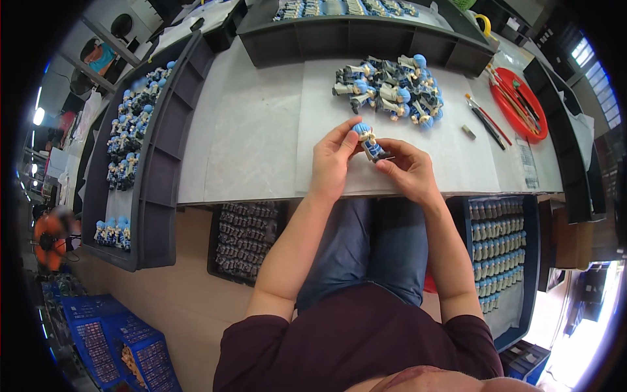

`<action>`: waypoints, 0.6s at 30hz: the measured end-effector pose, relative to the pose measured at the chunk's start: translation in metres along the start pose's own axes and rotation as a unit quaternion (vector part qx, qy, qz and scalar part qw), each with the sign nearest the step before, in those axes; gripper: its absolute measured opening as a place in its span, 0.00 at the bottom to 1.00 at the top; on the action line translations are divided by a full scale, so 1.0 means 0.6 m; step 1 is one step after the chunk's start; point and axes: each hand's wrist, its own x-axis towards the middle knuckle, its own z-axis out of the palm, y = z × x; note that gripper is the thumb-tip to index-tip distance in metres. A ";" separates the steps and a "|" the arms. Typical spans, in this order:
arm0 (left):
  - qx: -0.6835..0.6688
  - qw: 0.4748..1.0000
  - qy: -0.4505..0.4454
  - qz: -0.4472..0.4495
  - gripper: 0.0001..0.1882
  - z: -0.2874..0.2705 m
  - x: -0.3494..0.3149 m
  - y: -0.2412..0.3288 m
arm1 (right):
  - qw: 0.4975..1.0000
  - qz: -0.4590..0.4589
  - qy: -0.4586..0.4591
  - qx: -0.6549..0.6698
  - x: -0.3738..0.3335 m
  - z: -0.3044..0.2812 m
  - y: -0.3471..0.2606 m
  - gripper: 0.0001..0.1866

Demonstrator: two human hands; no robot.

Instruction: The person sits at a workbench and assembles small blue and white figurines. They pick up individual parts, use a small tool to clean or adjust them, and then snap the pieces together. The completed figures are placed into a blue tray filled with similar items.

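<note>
**One blue-haired figurine, held between both hands**

I hold a small figurine [368,141] at the centre of the frame, just above the near edge of the white tabletop [255,137]. My left hand [332,159] pinches its blue head end with thumb and fingertips; my right hand [406,168] closes on the darker lower end, so each grip is clenched on the same piece. The figurine lies tilted, head toward the upper left. What exactly my fingertips are doing to it is too small to tell.

To handle it well, I judge that I should keep the pinch light and on the sturdier parts, turning the piece with my fingertips rather than my wrists, and hold it low over the tabletop so a slip means only a short fall.

Right above my hands, in the upper centre of the frame, lies a pile of like figurines [392,88], apart from the one I hold. At the upper right a red tray [507,108] carries brushes, and more brushes [486,121] lie on the tabletop just beside it. A dark tray of figurines [130,137] stands along the left of the frame, another dark tray [353,32] at the top.
</note>
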 end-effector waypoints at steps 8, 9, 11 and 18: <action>-0.014 1.000 0.001 0.002 0.16 0.000 0.004 0.001 | 1.000 0.019 -0.010 0.018 0.002 0.001 -0.007 0.20; -0.009 1.000 0.004 0.003 0.16 0.000 0.003 0.002 | 1.000 0.024 -0.011 0.015 0.002 0.002 -0.008 0.20; 0.000 1.000 0.008 0.006 0.16 0.001 0.003 0.002 | 0.999 0.032 -0.012 0.007 0.003 0.002 -0.009 0.20; 0.022 0.999 0.034 0.001 0.16 -0.001 0.002 0.001 | 0.999 0.038 -0.023 -0.026 0.001 0.001 -0.011 0.20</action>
